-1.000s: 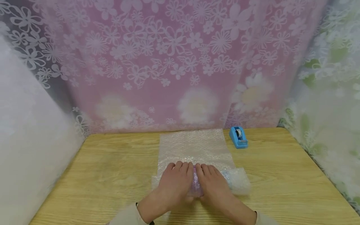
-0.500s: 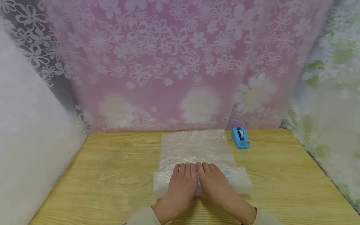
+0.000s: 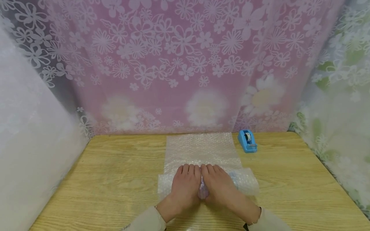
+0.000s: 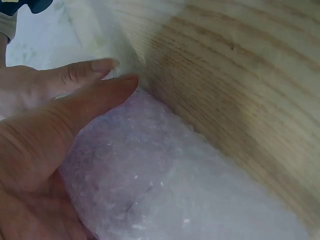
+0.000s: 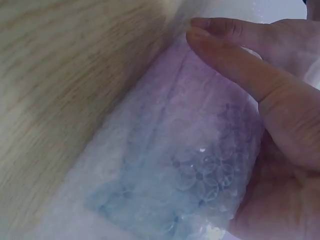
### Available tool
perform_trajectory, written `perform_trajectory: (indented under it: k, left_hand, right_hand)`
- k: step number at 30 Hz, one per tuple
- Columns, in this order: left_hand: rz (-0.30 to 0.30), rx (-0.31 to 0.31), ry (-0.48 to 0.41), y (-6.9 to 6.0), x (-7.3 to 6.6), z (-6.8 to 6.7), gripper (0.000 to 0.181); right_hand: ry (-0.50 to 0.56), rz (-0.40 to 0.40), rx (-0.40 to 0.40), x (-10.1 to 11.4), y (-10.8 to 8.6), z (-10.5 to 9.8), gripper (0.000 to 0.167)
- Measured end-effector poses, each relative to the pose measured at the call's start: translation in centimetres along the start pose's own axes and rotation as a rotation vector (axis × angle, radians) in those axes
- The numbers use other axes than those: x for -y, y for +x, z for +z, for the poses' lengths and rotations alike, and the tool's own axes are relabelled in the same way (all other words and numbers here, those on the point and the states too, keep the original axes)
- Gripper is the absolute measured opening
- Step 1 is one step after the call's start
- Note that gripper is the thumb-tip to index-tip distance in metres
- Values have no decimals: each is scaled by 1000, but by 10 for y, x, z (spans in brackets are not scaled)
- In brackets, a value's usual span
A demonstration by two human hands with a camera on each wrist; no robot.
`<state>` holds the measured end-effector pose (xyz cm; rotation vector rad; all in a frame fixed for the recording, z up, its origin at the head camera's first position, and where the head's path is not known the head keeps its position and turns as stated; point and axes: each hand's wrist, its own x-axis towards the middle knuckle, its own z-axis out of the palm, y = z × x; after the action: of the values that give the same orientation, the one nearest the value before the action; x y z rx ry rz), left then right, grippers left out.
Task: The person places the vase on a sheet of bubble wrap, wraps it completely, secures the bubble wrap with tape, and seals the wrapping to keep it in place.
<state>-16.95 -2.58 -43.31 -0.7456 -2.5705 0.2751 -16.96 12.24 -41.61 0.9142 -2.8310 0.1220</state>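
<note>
A roll of bubble wrap lies crosswise on the table, with a purple and light-blue object showing through its layers. My left hand grips the roll left of its middle, fingers over the top. Beside it, my right hand holds the roll in the same way. In the left wrist view, the left thumb presses along the near side of the wrapped roll. The right wrist view shows the right thumb against the wrap. What the wrapped object is, I cannot tell.
Beyond the hands, an unrolled stretch of bubble wrap reaches the back edge of the wooden table. A blue tape dispenser stands to its right. Floral curtains hang behind and at the sides.
The left hand has shifted slightly right, closer to the right hand. Over the last half second both hands and the roll have moved a little away from the person.
</note>
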Motion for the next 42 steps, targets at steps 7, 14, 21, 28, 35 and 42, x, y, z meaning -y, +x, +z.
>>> perform_trajectory:
  k: [7, 14, 21, 28, 35, 42]
  left_hand:
    - [-1, 49, -105, 0, 3, 1, 74]
    - [-8, 18, -168, -3, 2, 3, 72]
    - [8, 83, -154, -6, 1, -4, 72]
    - [5, 129, -205, -8, 0, -10, 70]
    - [22, 166, -232, -10, 1, -14, 68]
    - [30, 242, -283, -9, 4, -18, 69]
  right_hand:
    - [-15, -1, 16, -1, 4, 1, 86]
    - [-47, -32, 14, -2, 3, 1, 84]
    - [-38, -63, -2, 0, -2, -2, 82]
    - [-8, -87, 19, 2, -6, -4, 74]
    - [28, -63, 111, 4, -6, -8, 80]
    - [70, -32, 185, 4, -5, -12, 81]
